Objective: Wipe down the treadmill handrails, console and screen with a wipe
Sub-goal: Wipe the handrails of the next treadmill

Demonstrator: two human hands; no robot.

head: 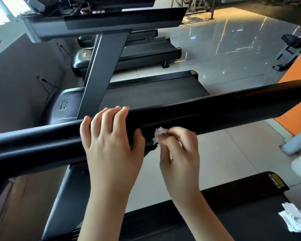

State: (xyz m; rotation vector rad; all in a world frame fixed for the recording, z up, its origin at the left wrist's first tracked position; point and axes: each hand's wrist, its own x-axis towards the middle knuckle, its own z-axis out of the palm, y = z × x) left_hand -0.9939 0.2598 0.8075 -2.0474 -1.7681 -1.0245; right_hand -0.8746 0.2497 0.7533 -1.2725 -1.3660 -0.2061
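Against the lower near edge of the black handrail (224,112), the right hand (179,150) pinches a small crumpled wipe (159,134) between thumb and curled fingers. Just beside it, the left hand (109,141) lies across the rail, fingers fairly straight, holding nothing. That wipe looks light, soft and limp, and would likely bunch or tear if dragged hard. A pinch at its balled middle, with a flat face left free to rub, seems best. Glossy and rigid, the rail will probably take firm pressure, though it looks slippery under a damp palm.
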